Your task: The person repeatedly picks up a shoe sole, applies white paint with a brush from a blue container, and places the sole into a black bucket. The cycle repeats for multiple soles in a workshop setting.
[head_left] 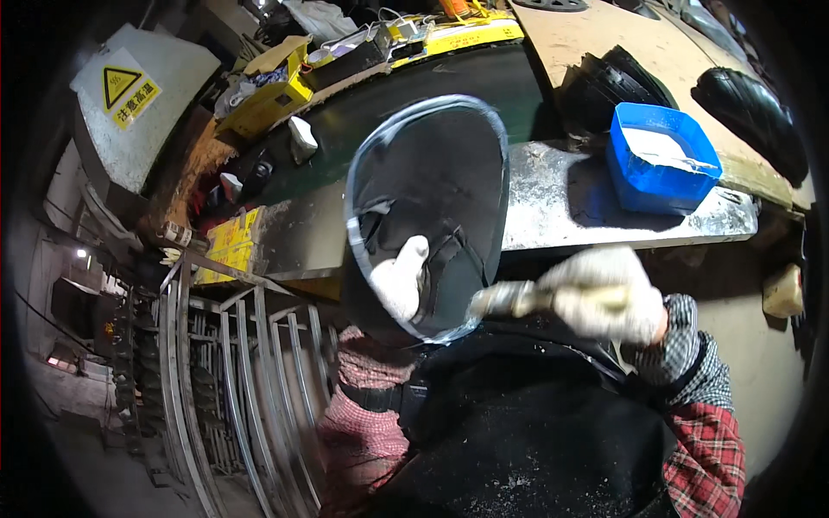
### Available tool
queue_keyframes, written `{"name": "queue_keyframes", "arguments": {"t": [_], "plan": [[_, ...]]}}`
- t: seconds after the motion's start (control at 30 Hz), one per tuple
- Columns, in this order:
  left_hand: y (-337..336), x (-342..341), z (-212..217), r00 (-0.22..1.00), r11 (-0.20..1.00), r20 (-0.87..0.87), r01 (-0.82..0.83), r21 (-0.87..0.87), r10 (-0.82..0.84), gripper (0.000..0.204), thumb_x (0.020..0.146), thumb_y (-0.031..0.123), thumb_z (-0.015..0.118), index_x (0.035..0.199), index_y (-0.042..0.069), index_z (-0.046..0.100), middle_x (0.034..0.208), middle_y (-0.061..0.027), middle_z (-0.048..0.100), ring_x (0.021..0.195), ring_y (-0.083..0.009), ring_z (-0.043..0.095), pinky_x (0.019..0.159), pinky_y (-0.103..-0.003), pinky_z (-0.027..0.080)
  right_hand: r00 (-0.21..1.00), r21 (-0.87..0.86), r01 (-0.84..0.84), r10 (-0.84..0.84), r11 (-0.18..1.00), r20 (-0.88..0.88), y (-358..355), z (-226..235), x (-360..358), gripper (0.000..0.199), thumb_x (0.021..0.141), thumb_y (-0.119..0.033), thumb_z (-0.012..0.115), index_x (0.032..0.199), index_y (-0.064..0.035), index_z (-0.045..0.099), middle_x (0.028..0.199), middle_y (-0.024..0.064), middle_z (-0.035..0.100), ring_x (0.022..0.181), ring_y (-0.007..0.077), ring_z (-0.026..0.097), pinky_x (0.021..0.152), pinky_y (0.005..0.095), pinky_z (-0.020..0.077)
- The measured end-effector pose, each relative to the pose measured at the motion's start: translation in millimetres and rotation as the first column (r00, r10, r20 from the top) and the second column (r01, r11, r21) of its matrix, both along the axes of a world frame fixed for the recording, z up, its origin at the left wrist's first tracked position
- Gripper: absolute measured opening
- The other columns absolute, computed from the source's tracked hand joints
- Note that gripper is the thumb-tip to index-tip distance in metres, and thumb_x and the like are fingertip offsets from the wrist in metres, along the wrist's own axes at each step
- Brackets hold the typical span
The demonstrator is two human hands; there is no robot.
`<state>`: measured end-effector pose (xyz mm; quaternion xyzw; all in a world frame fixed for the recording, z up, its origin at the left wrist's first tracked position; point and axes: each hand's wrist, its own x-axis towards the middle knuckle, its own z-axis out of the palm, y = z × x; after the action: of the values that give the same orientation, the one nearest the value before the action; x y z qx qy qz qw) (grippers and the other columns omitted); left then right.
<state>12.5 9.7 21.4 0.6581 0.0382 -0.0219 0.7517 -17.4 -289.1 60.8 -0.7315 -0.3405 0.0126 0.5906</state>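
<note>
A person's two white-gloved hands worked over a pale metal-edged bench (540, 203). In front of it, the deep black shell with an oval mouth and a greyish-white rim (449, 168) was held up, opening toward the viewer. The left hand (401, 281) showed its thumb side inside the mouth, seemingly pinching the lower wall; its remaining fingers were hidden. The right hand (606, 298) had its grip closed around a pale, flat paintbrush (509, 300), the blurred bristles at the lower right of the rim, touching or just beside it. On the bench at right stood a blue plastic tub (654, 194) with white material inside.

The step in hand appeared to be brushing the shell's edge. The next move seemed to call for a steady left hold and bristles kept along the rim.
</note>
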Motion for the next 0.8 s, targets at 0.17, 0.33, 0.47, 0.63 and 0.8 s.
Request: {"name": "queue_keyframes", "arguments": {"t": [0.17,0.33,0.47,0.63,0.8], "plan": [[-8,-22,2,1.0,0.977,0.002,-0.006,-0.211,0.007,0.025,0.102,0.014,0.055,0.115,-0.005,0.065,0.109,-0.0143,0.07,0.093,-0.02,0.069,0.08,-0.032,0.059,0.954,-0.005,0.193,-0.187,0.981,0.234,-13,-8,10,0.012,0.087,-0.01,0.07,0.095,-0.0015,0.074,0.081,0.0149,0.071,0.068,0.0229,0.068,0.064,0.032,0.0535],[-22,-39,4,0.991,0.988,0.049,-0.119,-0.101,0.125,0.024,0.1,0.012,0.058,0.117,-0.004,0.064,0.109,-0.0134,0.07,0.095,-0.0217,0.068,0.083,-0.034,0.058,0.927,0.124,0.372,-0.375,0.92,0.005,-18,-25,61,0.025,0.097,-0.015,0.06,0.114,0.0001,0.07,0.092,0.0067,0.071,0.069,0.0148,0.062,0.064,0.0291,0.0505],[-26,-40,2,0.973,0.975,0.063,-0.224,0.0,0.224,0.025,0.099,0.011,0.058,0.119,-0.003,0.063,0.109,-0.0128,0.069,0.096,-0.0227,0.067,0.085,-0.035,0.057,0.926,0.221,0.291,-0.331,0.931,0.179,-18,-31,81,0.034,0.096,-0.017,0.063,0.125,0.0004,0.063,0.096,0.0087,0.067,0.073,0.014,0.062,0.064,0.0246,0.0506],[-13,-32,-27,0.974,0.974,0.012,-0.225,0.01,0.225,0.029,0.098,0.006,0.058,0.125,-0.003,0.059,0.118,-0.0165,0.065,0.103,-0.0253,0.065,0.09,-0.036,0.056,0.974,-0.147,-0.22,0.227,0.964,0.029,-6,-45,53,0.039,0.084,-0.015,0.075,0.122,-0.0074,0.068,0.081,0.013,0.067,0.074,0.0349,0.065,0.065,0.042,0.0524],[-13,-24,-45,0.979,0.895,0.171,-0.173,0.411,0.111,0.027,0.099,0.004,0.059,0.124,-0.006,0.059,0.121,-0.0165,0.064,0.104,-0.0222,0.064,0.09,-0.036,0.055,0.92,0.025,-0.329,0.314,0.944,0.234,-14,-37,59,0.035,0.089,-0.029,0.07,0.109,0.0002,0.07,0.075,0.013,0.066,0.066,0.029,0.066,0.057,0.039,0.0524]]}}
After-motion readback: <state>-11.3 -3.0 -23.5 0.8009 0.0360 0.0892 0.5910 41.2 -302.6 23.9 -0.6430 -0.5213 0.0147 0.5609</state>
